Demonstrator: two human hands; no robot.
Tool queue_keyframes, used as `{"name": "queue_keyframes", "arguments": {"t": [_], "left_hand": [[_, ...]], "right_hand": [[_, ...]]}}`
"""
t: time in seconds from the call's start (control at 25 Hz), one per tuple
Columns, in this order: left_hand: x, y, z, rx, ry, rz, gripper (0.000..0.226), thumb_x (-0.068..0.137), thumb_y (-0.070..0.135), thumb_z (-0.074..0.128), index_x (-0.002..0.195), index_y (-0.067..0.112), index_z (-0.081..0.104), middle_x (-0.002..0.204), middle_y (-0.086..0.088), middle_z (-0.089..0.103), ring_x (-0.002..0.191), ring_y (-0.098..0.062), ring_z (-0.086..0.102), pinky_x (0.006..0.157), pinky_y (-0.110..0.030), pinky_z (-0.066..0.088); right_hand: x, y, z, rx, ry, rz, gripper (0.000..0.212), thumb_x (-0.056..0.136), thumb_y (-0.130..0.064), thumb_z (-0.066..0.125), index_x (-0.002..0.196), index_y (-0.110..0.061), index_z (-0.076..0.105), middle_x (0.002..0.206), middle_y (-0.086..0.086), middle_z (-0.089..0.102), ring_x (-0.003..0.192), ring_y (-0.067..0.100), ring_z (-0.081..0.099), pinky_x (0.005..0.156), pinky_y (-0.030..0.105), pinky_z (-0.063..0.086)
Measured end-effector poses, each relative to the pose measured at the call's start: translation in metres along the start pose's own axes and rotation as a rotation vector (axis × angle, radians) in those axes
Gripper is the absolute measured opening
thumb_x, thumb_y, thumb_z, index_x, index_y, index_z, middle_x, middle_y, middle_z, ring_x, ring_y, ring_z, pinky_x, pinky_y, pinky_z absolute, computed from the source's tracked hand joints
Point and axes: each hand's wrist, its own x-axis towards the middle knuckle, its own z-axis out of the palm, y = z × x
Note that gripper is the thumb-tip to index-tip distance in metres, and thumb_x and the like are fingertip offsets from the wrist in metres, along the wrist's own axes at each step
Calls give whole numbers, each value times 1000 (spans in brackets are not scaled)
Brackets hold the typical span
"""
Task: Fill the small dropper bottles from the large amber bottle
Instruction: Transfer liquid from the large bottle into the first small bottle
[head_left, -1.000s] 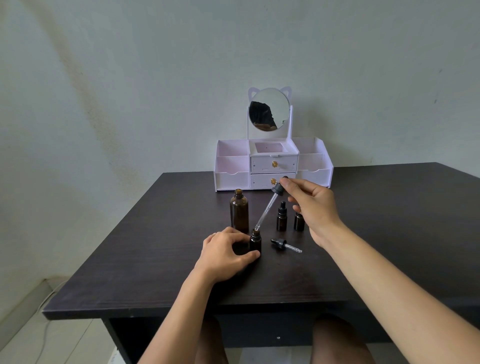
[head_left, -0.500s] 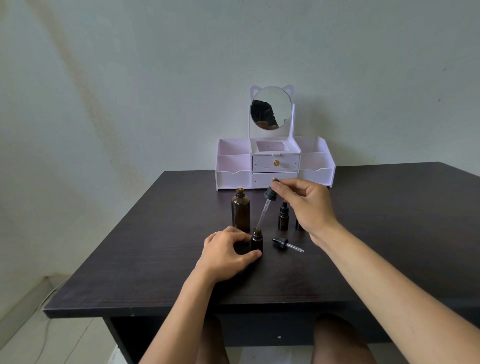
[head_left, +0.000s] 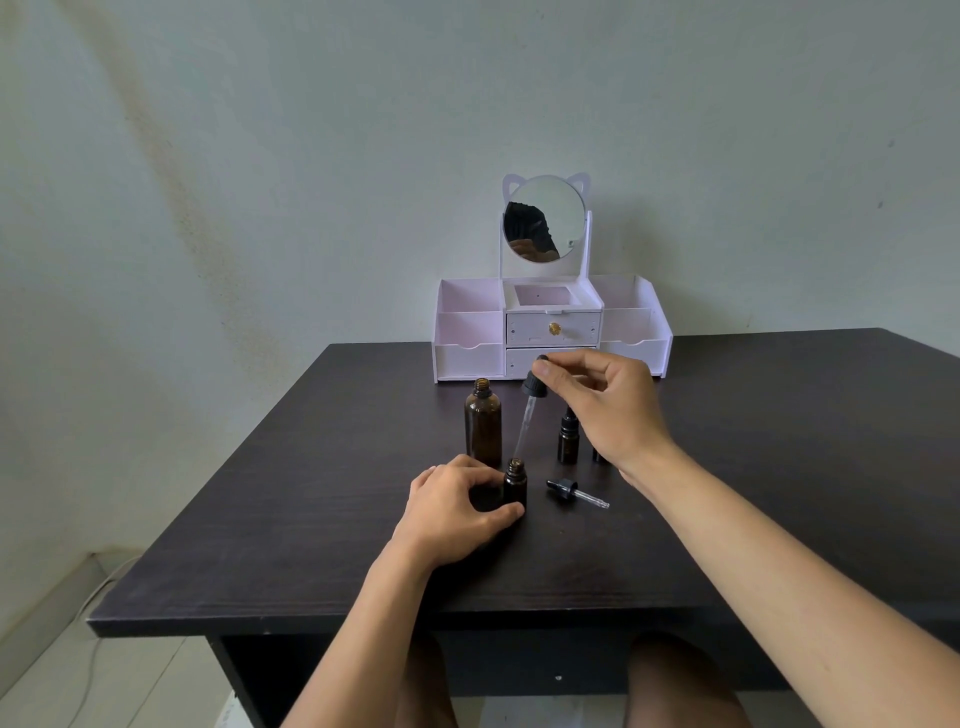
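Observation:
The large amber bottle (head_left: 483, 423) stands uncapped on the dark table (head_left: 291, 493). In front of it my left hand (head_left: 457, 506) holds a small open dropper bottle (head_left: 515, 486) between thumb and fingers. My right hand (head_left: 602, 402) pinches the black bulb of a long glass dropper (head_left: 529, 410), whose tip hangs just above that small bottle's mouth. A capped small bottle (head_left: 568, 439) stands behind, and another small bottle (head_left: 598, 456) is mostly hidden by my right wrist. A small dropper cap (head_left: 574, 491) lies flat on the table to the right.
A white organiser (head_left: 467, 332) with drawers and a round cat-ear mirror (head_left: 545, 218) stands at the table's back edge against the wall. The table's front edge runs just above my knees.
My right hand has shifted left and tilted the long dropper more upright, with its tip staying over the small bottle. My left hand has kept its hold.

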Motion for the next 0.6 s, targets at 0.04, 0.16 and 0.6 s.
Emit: {"name": "queue_keyframes", "arguments": {"t": [0.04,0.16,0.6], "left_hand": [[0,0,0,-3,-2,-1,43,79,59,71,117,40,68,116,25,53,111,-5,51,112,-41,34],[2,-6,-5,-92,-73,-28,37,76,47,78,110,43,66,116,22,61,112,-3,55,104,-30,39],[48,-26,-19,-156,77,-136,79,67,53,86,135,33,53,122,13,62,114,-7,58,101,-29,46]], "right_hand": [[2,-4,0,16,10,-10,3,86,-24,78,88,-26,78,83,-16,76,75,-5,66,73,10,50],[14,-17,-3,84,52,-47,8,88,-24,77,86,-31,76,81,-18,76,76,-3,67,76,12,52],[66,-22,16,96,89,-95,9,87,-26,77,83,-33,75,75,-19,75,70,-3,67,76,20,53]]}}
